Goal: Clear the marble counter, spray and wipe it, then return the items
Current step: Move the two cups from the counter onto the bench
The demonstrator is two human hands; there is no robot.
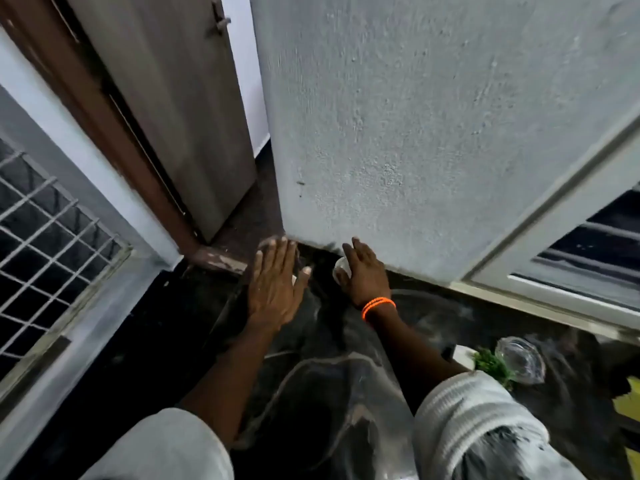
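The black marble counter with pale veins fills the lower half of the view. My left hand hovers flat over its far corner, fingers spread, holding nothing; something pale shows blurred under the fingertips. My right hand, with an orange bead bracelet at the wrist, rests on a small white cup-like thing close to the grey wall; what the thing is stays unclear through the blur. Further right on the counter sit a clear glass bowl, some green leaves and a white piece.
A rough grey wall rises right behind the counter. A brown door frame and grey door stand at the back left. A barred window is at the left, another window frame at the right. Something yellow shows at the right edge.
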